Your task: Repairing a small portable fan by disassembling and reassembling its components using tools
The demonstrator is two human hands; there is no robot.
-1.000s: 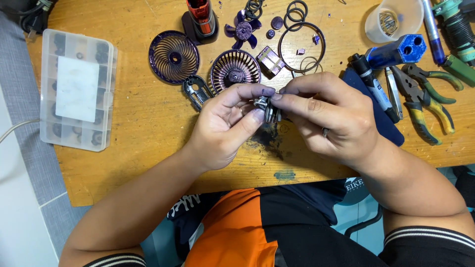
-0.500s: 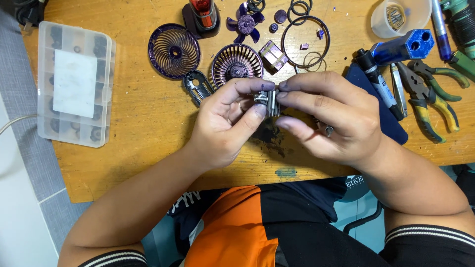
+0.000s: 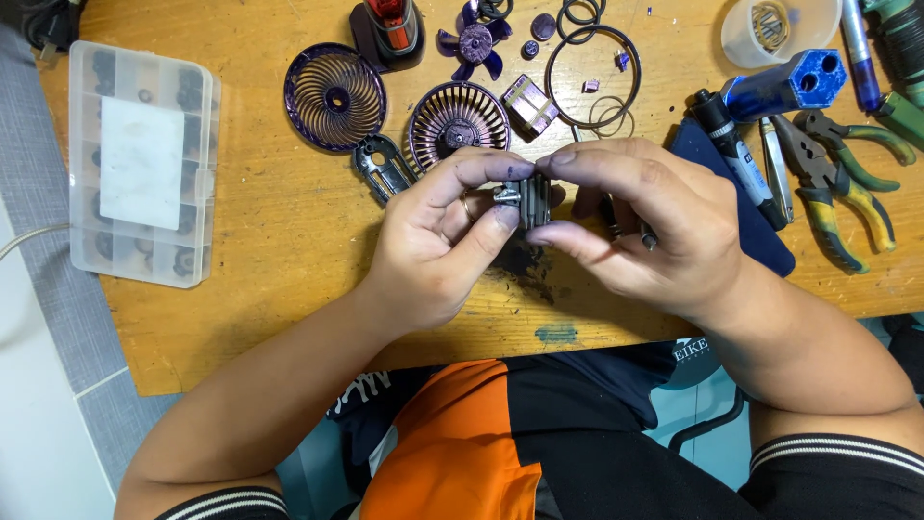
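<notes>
Grey ridged metal motor part (image 3: 527, 200) sits pinched in the tight grip of left hand (image 3: 438, 241) and right hand (image 3: 645, 231).

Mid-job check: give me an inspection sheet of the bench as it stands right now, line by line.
Surface: wooden table, dark stains under the hands.
Job's things: small grey motor part pinched between both hands above the table.
Clutter: two purple fan grilles, purple fan blade, rings, clear parts box, blue tool, pliers, plastic cup.
Grippers: left hand and right hand both grip the part with fingertips.
Cables: thin white cable at the left edge.
Surroundings: grey tiled floor; person's orange and black clothing below.
</notes>
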